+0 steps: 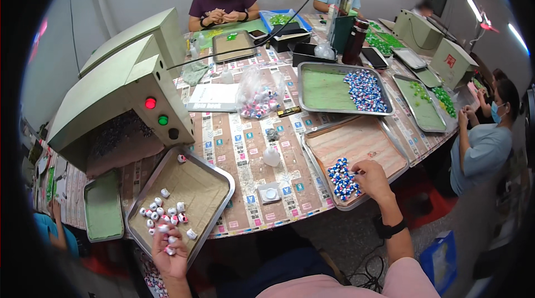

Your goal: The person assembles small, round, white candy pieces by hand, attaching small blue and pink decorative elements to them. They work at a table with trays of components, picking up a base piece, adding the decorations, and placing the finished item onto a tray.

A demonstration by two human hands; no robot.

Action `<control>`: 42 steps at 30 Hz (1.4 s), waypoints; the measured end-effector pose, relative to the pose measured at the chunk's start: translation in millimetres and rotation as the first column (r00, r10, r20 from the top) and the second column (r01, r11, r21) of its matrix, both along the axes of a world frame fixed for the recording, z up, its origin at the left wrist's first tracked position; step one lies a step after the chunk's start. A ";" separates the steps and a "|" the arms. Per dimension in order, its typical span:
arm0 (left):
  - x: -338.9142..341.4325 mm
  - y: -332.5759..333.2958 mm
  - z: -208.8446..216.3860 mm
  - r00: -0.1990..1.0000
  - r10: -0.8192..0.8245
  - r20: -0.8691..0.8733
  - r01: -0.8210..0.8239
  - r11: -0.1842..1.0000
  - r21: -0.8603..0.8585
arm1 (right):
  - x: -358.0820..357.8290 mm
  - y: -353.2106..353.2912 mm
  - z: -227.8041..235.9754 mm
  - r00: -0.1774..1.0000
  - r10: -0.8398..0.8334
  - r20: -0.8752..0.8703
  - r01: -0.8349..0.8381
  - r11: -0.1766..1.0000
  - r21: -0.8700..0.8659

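My left hand point(170, 262) is palm up over the near edge of a metal tray point(209, 184) lined with tan cloth, its curled fingers cradling several small white-and-pink pieces point(172, 240). More rounded white pieces point(160, 209) with pink and dark marks lie loose in that tray. At the right, my right hand point(372, 179) reaches over a second tray point(384, 145) with a pinkish lining. Its fingertips are pinched together at the edge of a pile of small blue, white and red pieces point(341, 180). Whatever sits between those fingertips is too small to make out.
Between the trays are a white squeeze bottle point(271, 157), a small white dish point(270, 193) and a bag of pieces point(259, 97). A boxy machine point(122, 108) with red and green lights stands left. Beyond is a green-lined tray point(326, 87). Co-workers sit around the table.
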State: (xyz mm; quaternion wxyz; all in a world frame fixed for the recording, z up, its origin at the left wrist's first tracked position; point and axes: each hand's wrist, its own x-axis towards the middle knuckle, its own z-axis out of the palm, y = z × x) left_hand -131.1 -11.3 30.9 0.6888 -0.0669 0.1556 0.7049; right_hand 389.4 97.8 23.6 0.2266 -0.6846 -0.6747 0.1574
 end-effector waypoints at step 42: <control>123.1 -21.3 -26.5 0.869 -0.449 -0.209 0.449 0.892 -0.052 | -183.0 9.2 -8.6 0.866 0.471 -0.169 -0.429 0.873 0.234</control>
